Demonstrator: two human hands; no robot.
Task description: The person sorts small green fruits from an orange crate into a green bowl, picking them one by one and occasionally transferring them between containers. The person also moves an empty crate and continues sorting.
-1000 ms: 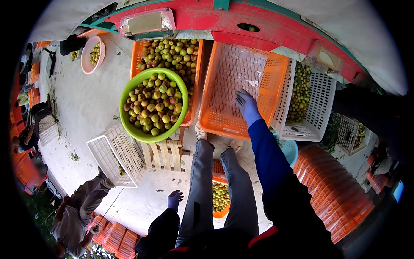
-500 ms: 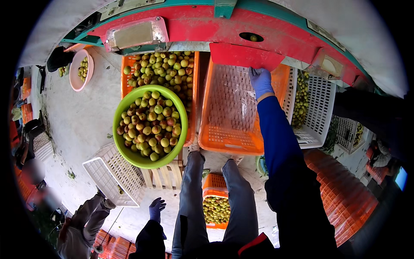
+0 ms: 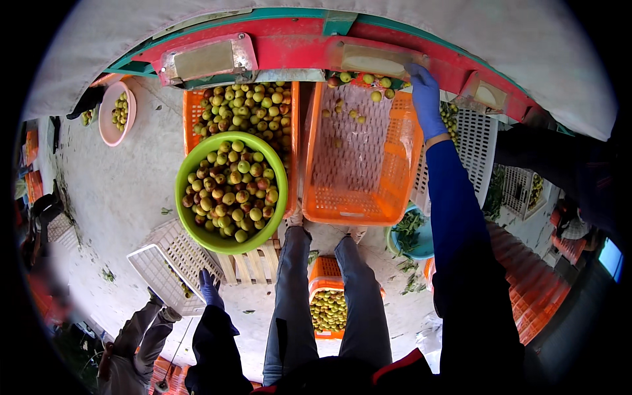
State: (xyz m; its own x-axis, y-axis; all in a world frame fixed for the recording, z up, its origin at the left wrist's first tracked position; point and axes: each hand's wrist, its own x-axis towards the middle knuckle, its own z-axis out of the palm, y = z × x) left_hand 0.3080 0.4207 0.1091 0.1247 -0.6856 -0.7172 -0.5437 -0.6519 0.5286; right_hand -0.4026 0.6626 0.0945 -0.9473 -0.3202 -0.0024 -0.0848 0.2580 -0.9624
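Observation:
My right hand (image 3: 426,105), in a blue-purple glove, is at the right end of a raised flap (image 3: 375,58) on a red machine front (image 3: 289,52). Its fingertips are closed on the flap's edge. Below the flap, small green-brown round fruits (image 3: 368,79) come out of the opening, and a few lie in the orange crate (image 3: 355,214), which has a clear plastic lining. My left hand (image 3: 210,289), gloved alike, hangs low with its fingers stretched out and nothing in them. In view it overlaps the corner of a white crate (image 3: 148,263).
A green basin (image 3: 284,191) heaped with fruit rests on a full orange crate (image 3: 192,125). White crates (image 3: 484,145) stand at the right, beside a blue basin of leaves (image 3: 421,243). A pink basin (image 3: 105,125) is far left. Another person's legs (image 3: 138,336) show lower left.
My right hand has swung the flap up and moved right and farther off. Fruits now drop into the lined orange crate. My left hand has moved up and left.

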